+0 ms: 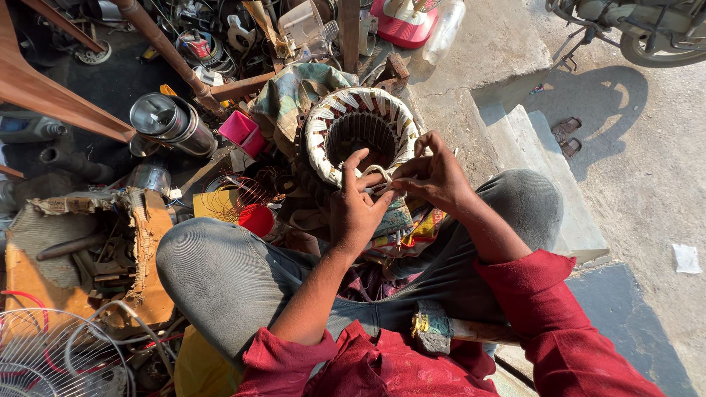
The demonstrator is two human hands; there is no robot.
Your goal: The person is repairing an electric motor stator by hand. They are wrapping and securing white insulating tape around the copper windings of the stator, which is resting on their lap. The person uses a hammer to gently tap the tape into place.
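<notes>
A round motor stator [360, 132] with white-wrapped copper windings rests tilted against my knees, its hollow core facing up. My left hand [357, 206] grips its near rim, thumb and fingers pinching a pale cord or tape at the windings. My right hand [434, 176] meets it from the right, fingertips closed on the same pale strand at the rim. Both forearms come out of red sleeves, and my grey-trousered knees [220, 265] spread to either side of the stator.
A coil of copper wire [243, 192], a pink box [241, 131] and a steel cylinder [170, 121] lie left of the stator among tools and scrap. A fan guard [51, 356] sits bottom left. Concrete steps [529, 147] and sandals [568, 136] are on the right.
</notes>
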